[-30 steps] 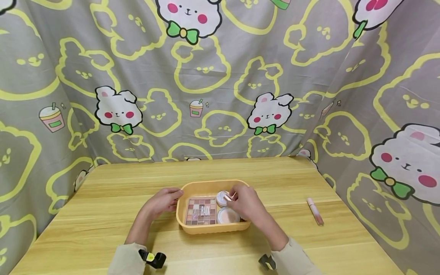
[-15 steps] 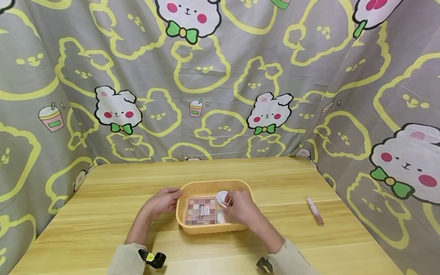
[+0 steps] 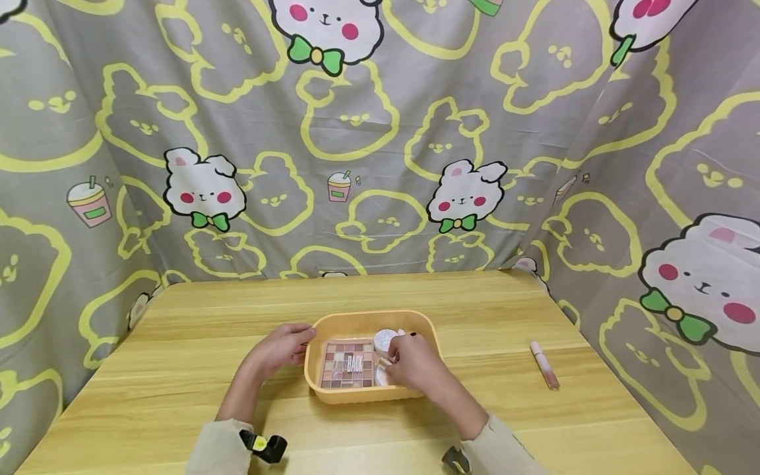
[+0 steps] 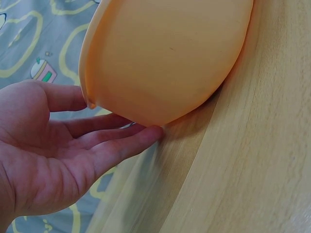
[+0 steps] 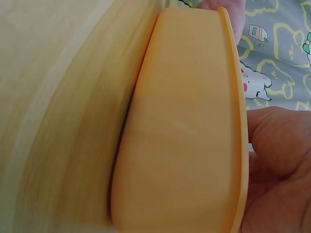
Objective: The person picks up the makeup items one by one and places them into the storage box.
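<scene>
An orange plastic basket (image 3: 371, 396) stands on the wooden table. My left hand (image 3: 287, 346) holds its left end, thumb at the rim and fingers under the outer wall, as the left wrist view shows. In the basket lie an eyeshadow palette (image 3: 346, 365), a round white compact (image 3: 384, 340) behind, and another round compact (image 3: 380, 377) in front, partly hidden by my right hand (image 3: 417, 363). That hand reaches inside over the right part and pinches a small pale pink tube (image 3: 384, 361), mostly covered by the fingers. In the right wrist view the basket wall hides the fingertips.
A lip gloss tube (image 3: 544, 365) with a pink cap lies on the table (image 3: 487, 330) to the right of the basket. A grey curtain (image 3: 368, 218) with cartoon rabbits hangs behind and along both sides of the table.
My right hand has moved slightly left and lower toward the front compact, with the small tube in its fingers. The left hand and the basket stay where they were.
</scene>
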Demonstrator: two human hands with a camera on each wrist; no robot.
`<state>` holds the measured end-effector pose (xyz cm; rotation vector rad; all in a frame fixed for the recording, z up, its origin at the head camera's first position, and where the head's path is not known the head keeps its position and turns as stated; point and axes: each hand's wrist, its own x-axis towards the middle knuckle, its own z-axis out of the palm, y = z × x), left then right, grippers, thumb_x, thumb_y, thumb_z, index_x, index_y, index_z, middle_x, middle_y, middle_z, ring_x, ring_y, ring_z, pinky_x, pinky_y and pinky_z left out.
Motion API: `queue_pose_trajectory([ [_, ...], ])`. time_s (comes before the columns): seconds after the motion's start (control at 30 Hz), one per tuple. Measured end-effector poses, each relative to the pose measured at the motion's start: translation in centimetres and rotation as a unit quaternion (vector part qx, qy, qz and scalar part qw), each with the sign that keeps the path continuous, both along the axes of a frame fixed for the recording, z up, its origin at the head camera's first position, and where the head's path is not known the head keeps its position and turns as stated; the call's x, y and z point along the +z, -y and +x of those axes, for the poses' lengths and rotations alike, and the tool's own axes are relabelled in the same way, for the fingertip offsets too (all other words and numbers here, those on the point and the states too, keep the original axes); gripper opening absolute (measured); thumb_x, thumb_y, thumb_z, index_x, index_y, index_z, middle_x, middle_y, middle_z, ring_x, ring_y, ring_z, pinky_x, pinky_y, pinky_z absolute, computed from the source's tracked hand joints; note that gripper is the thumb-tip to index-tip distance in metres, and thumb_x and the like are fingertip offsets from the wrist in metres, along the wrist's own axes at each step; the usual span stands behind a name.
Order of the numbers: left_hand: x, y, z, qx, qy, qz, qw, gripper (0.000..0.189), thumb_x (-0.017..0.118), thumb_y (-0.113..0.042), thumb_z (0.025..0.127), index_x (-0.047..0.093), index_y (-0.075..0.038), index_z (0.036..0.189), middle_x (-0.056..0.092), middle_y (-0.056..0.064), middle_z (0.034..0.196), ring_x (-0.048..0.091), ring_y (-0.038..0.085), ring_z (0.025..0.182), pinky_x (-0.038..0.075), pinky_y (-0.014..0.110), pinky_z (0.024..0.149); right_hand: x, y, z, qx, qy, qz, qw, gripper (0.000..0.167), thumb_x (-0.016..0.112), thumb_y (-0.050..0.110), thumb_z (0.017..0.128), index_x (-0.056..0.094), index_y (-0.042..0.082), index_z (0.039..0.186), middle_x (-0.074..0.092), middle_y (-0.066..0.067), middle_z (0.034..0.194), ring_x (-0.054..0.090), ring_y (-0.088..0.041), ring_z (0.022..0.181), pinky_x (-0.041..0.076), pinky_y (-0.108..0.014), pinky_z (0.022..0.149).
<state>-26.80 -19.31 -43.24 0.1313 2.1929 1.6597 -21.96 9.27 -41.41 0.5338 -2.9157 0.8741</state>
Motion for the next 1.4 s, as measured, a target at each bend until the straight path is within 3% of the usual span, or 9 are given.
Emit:
queue_pose_trajectory([
  [0.57,0.0,-0.1,-0.2,-0.007,-0.003,-0.001,1.0000,0.055,0.045,-0.024,0.109,0.038,0.014,0.148,0.059,0.026,0.136,0.063,0.029,0.119,0.058,0.042,0.096,-0.2,-0.2,0.1,-0.001,-0.013,0.017,0.9998,0.018,0.082,0.001,0.072,0.064,0.004,0.074,0.058,-0.001,0.067,0.050,-0.014,0.062,0.042,-0.023,0.054],
  [1.03,-0.1,-0.1,-0.1,-0.003,-0.001,-0.004,1.0000,0.057,0.044,-0.025,0.109,0.036,0.014,0.149,0.057,0.028,0.139,0.060,0.033,0.125,0.057,0.043,0.099,0.4,-0.4,0.0,-0.005,0.026,0.040,0.9989,0.023,0.084,0.006,0.071,0.065,0.002,0.083,0.060,-0.005,0.075,0.051,-0.018,0.070,0.046,-0.028,0.060],
  [1.4,-0.2,-0.1,0.0,0.005,0.001,-0.008,1.0000,0.059,0.045,-0.025,0.109,0.033,0.015,0.150,0.054,0.030,0.142,0.059,0.037,0.128,0.056,0.044,0.099,1.2,-0.8,0.3,0.013,0.039,0.045,0.9982,0.020,0.080,-0.003,0.068,0.063,0.002,0.078,0.058,-0.005,0.073,0.050,-0.020,0.070,0.043,-0.029,0.059],
])
